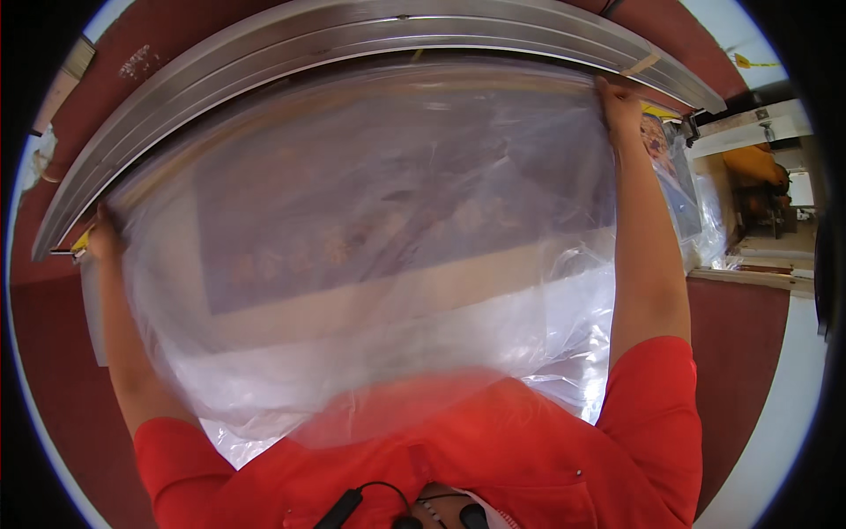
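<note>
A large sheet of clear plastic film (379, 220) is stretched wide between both arms, covering a flat framed picture (352, 238) with a dark image and a pale border. My left hand (101, 238) grips the film's far left corner. My right hand (619, 101) grips the far right corner, close to a long grey metal rail (370, 35). The film sags toward my red shirt at the near edge. The picture shows only dimly through the plastic.
The curved grey metal rail runs along the far side over a dark red floor (740, 353). More crumpled clear plastic (705, 220) lies at the right. A white-framed opening (758, 123) stands at the far right with things behind it.
</note>
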The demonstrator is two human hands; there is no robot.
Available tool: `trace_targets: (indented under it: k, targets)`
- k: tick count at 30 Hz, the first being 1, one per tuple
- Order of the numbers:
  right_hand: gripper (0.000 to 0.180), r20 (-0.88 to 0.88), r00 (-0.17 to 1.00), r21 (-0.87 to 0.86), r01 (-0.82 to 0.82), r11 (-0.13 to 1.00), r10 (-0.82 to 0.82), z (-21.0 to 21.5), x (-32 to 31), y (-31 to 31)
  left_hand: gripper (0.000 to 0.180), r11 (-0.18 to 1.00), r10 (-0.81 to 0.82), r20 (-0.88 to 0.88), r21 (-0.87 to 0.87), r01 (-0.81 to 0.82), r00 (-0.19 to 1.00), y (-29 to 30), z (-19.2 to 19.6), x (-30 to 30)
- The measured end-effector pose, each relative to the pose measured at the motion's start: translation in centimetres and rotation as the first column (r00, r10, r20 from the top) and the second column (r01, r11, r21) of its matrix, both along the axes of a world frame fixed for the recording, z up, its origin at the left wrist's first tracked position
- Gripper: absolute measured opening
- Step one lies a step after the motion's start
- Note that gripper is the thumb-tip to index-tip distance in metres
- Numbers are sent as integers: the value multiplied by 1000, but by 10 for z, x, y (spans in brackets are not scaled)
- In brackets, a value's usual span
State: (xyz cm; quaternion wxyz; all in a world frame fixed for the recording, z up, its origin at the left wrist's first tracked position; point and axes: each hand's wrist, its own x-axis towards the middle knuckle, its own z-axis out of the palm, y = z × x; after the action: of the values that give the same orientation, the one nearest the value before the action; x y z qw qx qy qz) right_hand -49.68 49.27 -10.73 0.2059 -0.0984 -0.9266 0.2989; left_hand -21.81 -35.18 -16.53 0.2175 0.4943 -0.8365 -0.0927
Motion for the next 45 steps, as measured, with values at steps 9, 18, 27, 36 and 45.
trace_targets:
  k: [9,18,27,36,45]
  targets:
    - [48,-45,988,-32,144,989,-146,-20,4,4,65,996,-11,-139,83,23,990,7,-5,0]
    - [45,18,994,-293,-98,951,108,-11,5,2,40,979,-100,-199,154,132,975,-73,-32,18]
    - [31,173,820,-451,-427,784,546,39,87,-85,20,872,-427,199,-166,459,882,-107,60,117]
    - [17,61,719,-635,-507,583,692,7,121,-115,31,400,-784,511,-18,916,353,205,132,-44]
    - [18,-16,644,-601,-617,508,764,27,123,-111,22,91,-735,-657,145,985,165,571,51,-131]
